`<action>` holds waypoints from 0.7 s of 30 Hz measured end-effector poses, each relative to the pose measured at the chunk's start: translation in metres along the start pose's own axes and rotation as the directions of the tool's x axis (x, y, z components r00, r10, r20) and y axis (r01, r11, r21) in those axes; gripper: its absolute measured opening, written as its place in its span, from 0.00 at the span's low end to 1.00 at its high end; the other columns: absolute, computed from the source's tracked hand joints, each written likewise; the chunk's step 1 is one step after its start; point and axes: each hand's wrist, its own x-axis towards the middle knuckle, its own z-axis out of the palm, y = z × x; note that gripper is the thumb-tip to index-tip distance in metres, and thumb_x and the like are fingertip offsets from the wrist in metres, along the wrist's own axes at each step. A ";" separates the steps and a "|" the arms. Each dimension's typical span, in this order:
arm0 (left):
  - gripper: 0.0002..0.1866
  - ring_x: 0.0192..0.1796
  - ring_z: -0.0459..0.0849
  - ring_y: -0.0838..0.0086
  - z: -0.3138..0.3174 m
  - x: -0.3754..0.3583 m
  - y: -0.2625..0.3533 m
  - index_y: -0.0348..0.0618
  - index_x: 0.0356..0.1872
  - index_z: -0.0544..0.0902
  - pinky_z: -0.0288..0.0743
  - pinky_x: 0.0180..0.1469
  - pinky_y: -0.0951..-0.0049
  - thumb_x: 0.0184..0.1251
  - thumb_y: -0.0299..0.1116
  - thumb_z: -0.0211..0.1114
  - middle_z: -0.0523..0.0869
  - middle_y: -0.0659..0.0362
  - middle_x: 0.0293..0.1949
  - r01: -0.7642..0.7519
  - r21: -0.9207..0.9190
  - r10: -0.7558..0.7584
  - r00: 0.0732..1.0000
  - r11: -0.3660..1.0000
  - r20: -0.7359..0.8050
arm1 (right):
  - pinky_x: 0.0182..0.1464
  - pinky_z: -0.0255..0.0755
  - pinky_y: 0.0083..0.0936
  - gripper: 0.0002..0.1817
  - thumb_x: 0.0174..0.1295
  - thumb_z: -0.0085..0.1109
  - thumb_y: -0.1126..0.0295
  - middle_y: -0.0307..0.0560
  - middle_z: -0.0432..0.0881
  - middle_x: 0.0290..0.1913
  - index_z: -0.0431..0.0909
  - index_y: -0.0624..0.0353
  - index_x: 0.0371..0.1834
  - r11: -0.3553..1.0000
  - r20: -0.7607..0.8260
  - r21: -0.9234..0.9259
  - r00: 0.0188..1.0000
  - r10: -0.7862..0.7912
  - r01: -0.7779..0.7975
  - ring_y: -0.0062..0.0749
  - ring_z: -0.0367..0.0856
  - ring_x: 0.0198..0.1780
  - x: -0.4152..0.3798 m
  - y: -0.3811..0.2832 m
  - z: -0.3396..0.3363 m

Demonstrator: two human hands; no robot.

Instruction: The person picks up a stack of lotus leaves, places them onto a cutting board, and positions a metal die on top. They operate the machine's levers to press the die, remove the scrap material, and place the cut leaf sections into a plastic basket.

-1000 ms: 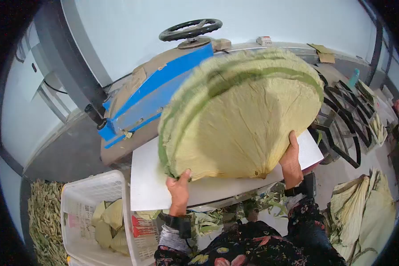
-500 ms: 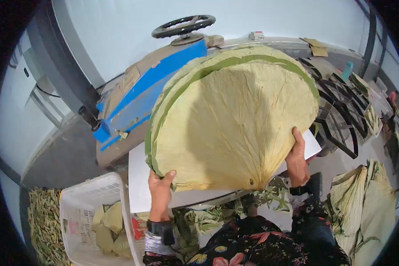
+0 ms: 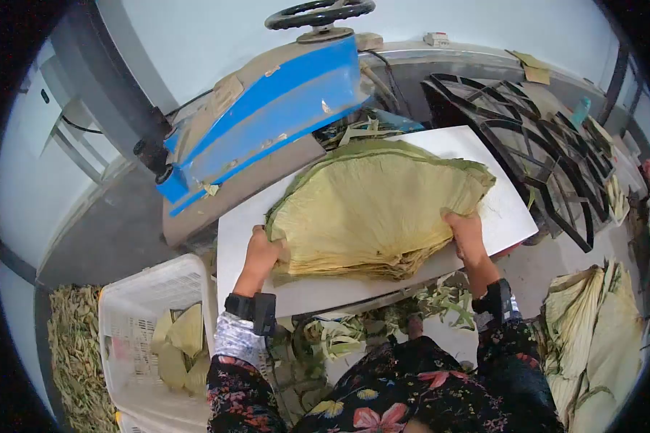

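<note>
A thick stack of dried lotus leaves (image 3: 379,209), pale yellow-green and folded into a half-round fan, rests low over a white board (image 3: 502,191). My left hand (image 3: 262,254) grips its left corner, thumb on top and the other fingers beneath. On the opposite side my right hand (image 3: 466,235) clasps the right edge in the same way. Layered folds show along the near edge, while a green rim curves around the far side. Both wrists wear dark bands.
Behind the board stands a blue machine (image 3: 267,108) with a black handwheel (image 3: 320,13). Black metal frames (image 3: 531,148) lie to the right. A white crate (image 3: 152,274) holding leaf pieces is at lower left. More large leaves (image 3: 592,339) lie at lower right.
Both hands have lowered the leaf stack from a raised, tilted pose down toward the white board. It now lies flatter, and more of the board and blue machine shows.
</note>
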 end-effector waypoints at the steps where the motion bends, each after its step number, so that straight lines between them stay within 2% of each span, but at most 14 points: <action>1: 0.27 0.51 0.78 0.50 0.002 -0.004 0.003 0.27 0.51 0.68 0.72 0.52 0.62 0.51 0.30 0.67 0.77 0.37 0.48 -0.004 0.000 0.004 1.000 1.000 0.004 | 0.48 0.71 0.27 0.22 0.52 0.57 0.76 0.47 0.78 0.46 0.70 0.67 0.53 0.998 0.007 -0.061 1.000 0.016 -0.015 0.33 0.78 0.44 0.002 0.002 0.001; 2: 0.30 0.54 0.75 0.49 0.006 -0.017 0.025 0.29 0.53 0.68 0.70 0.54 0.59 0.50 0.33 0.68 0.75 0.37 0.51 -0.030 0.337 0.071 0.991 0.941 -0.112 | 0.46 0.72 0.26 0.21 0.53 0.57 0.77 0.47 0.79 0.45 0.71 0.67 0.52 0.999 -0.014 -0.054 1.000 -0.009 0.008 0.32 0.78 0.44 0.005 0.013 -0.001; 3: 0.33 0.57 0.73 0.47 0.013 -0.027 0.043 0.30 0.55 0.67 0.67 0.57 0.57 0.50 0.35 0.69 0.72 0.37 0.55 -0.012 0.636 0.175 0.965 0.772 -0.195 | 0.46 0.72 0.26 0.21 0.53 0.57 0.77 0.47 0.79 0.45 0.71 0.67 0.52 0.999 -0.025 -0.054 1.000 -0.009 0.007 0.32 0.78 0.44 0.006 0.016 -0.003; 4: 0.35 0.59 0.70 0.47 0.023 -0.034 0.049 0.31 0.57 0.66 0.65 0.58 0.55 0.49 0.37 0.70 0.70 0.38 0.57 -0.231 0.675 0.438 0.886 0.701 -0.151 | 0.45 0.72 0.26 0.21 0.53 0.57 0.77 0.47 0.79 0.45 0.71 0.66 0.52 0.992 -0.028 -0.126 0.999 -0.016 0.012 0.32 0.78 0.43 0.006 0.018 -0.004; 5: 0.37 0.61 0.68 0.47 0.035 -0.045 0.055 0.32 0.59 0.66 0.63 0.59 0.53 0.49 0.39 0.71 0.68 0.40 0.60 -0.426 0.700 0.669 0.737 0.572 -0.098 | 0.45 0.73 0.26 0.20 0.54 0.58 0.76 0.46 0.79 0.45 0.71 0.66 0.52 0.980 -0.032 -0.197 0.999 -0.025 0.018 0.31 0.78 0.43 0.006 0.018 -0.005; 7: 0.38 0.60 0.67 0.49 0.069 -0.079 0.094 0.35 0.60 0.66 0.65 0.57 0.53 0.47 0.38 0.71 0.69 0.44 0.59 -0.735 0.417 0.804 0.594 0.534 0.018 | 0.45 0.73 0.27 0.21 0.54 0.58 0.76 0.46 0.79 0.45 0.71 0.66 0.52 0.965 -0.051 -0.262 0.998 -0.042 0.028 0.31 0.78 0.43 0.004 0.016 -0.004; 9: 0.35 0.57 0.71 0.52 0.096 -0.108 0.128 0.37 0.56 0.70 0.66 0.55 0.55 0.44 0.38 0.72 0.73 0.47 0.54 -0.811 0.373 0.817 0.544 0.451 0.194 | 0.45 0.73 0.27 0.21 0.54 0.59 0.75 0.47 0.79 0.45 0.70 0.66 0.53 0.942 -0.057 -0.334 0.997 -0.056 0.034 0.30 0.78 0.43 0.004 0.015 -0.005; 10: 0.35 0.57 0.71 0.52 0.111 -0.110 0.122 0.37 0.56 0.70 0.66 0.55 0.55 0.44 0.38 0.72 0.73 0.47 0.54 -0.814 0.366 0.817 0.541 0.451 0.197 | 0.45 0.72 0.27 0.22 0.54 0.59 0.75 0.47 0.79 0.45 0.70 0.66 0.53 0.951 -0.076 -0.309 0.997 -0.018 -0.006 0.30 0.77 0.43 0.005 0.017 -0.004; 11: 0.34 0.55 0.72 0.51 0.127 -0.110 0.109 0.37 0.54 0.71 0.66 0.56 0.55 0.42 0.37 0.72 0.73 0.47 0.53 -0.786 0.343 0.775 0.597 0.514 0.206 | 0.46 0.72 0.27 0.23 0.54 0.59 0.74 0.48 0.78 0.46 0.69 0.67 0.54 0.960 -0.091 -0.278 0.996 0.018 -0.043 0.30 0.77 0.44 0.007 0.019 -0.005; 12: 0.33 0.54 0.73 0.51 0.136 -0.109 0.104 0.38 0.51 0.72 0.67 0.56 0.56 0.40 0.36 0.73 0.74 0.47 0.51 -0.752 0.325 0.729 0.649 0.573 0.216 | 0.47 0.71 0.26 0.25 0.54 0.59 0.74 0.48 0.78 0.47 0.66 0.66 0.57 0.959 -0.039 -0.285 0.999 -0.002 -0.009 0.30 0.76 0.46 0.008 0.018 -0.007; 13: 0.33 0.54 0.73 0.51 0.141 -0.108 0.100 0.38 0.51 0.72 0.67 0.56 0.56 0.40 0.36 0.73 0.74 0.47 0.51 -0.755 0.328 0.731 0.646 0.568 0.221 | 0.47 0.71 0.26 0.25 0.54 0.59 0.74 0.48 0.78 0.47 0.66 0.66 0.57 0.960 -0.042 -0.278 0.999 -0.003 -0.009 0.30 0.76 0.46 0.009 0.016 -0.008; 15: 0.31 0.50 0.74 0.52 0.145 -0.106 0.096 0.38 0.48 0.74 0.69 0.54 0.56 0.39 0.37 0.73 0.76 0.48 0.47 -0.722 0.301 0.723 0.679 0.623 0.130 | 0.49 0.71 0.26 0.27 0.55 0.58 0.74 0.48 0.77 0.49 0.63 0.65 0.59 0.985 0.028 -0.135 0.993 0.112 -0.107 0.32 0.76 0.47 0.002 -0.001 -0.007; 19: 0.28 0.49 0.75 0.55 0.149 -0.106 0.099 0.40 0.46 0.75 0.69 0.52 0.57 0.41 0.40 0.71 0.76 0.50 0.45 -0.702 0.360 0.730 0.679 0.615 0.078 | 0.47 0.73 0.28 0.29 0.55 0.59 0.73 0.48 0.77 0.48 0.61 0.65 0.61 0.989 0.065 -0.004 0.987 0.147 -0.147 0.33 0.78 0.45 0.004 -0.007 -0.026; 21: 0.28 0.50 0.75 0.55 0.147 -0.105 0.103 0.40 0.46 0.75 0.69 0.53 0.57 0.41 0.40 0.71 0.77 0.50 0.45 -0.635 0.310 0.613 0.770 0.707 0.178 | 0.39 0.76 0.29 0.28 0.56 0.59 0.73 0.53 0.75 0.50 0.61 0.62 0.60 0.931 0.138 -0.015 0.922 0.363 -0.364 0.35 0.80 0.40 0.003 -0.033 -0.049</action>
